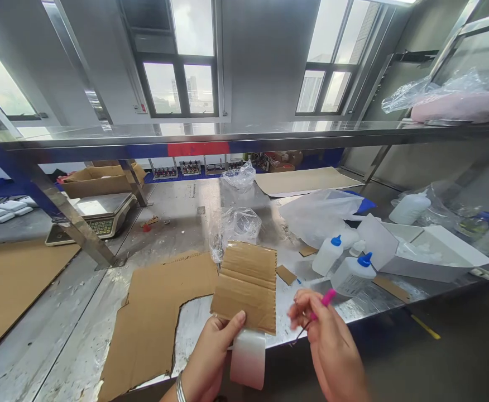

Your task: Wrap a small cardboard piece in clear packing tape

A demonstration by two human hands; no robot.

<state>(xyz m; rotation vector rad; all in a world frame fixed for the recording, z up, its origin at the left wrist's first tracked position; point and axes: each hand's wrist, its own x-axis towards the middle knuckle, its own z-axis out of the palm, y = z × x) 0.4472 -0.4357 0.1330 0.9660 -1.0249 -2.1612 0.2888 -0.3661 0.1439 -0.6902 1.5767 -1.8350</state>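
Note:
My left hand [217, 346] grips a small piece of corrugated cardboard [248, 285] at its lower edge, thumb on top. Below that piece hangs a curved, pale sheet [248, 360], whitish above and pinkish below; whether the same hand holds it I cannot tell. My right hand [326, 329] is closed around a thin pink-handled tool [328, 297] with a slender dark end pointing down; its exact kind is unclear. This hand is to the right of the cardboard piece, apart from it. On the bench left of my left hand lies a larger cut cardboard sheet [152, 312].
Two white squeeze bottles [327, 255] [353, 274] with blue caps stand beside an open white box [432, 268] on the right. Crumpled clear plastic [240, 226] lies mid-bench. A scale [97, 218] sits at left behind a metal post. A shelf [295, 139] spans the bench.

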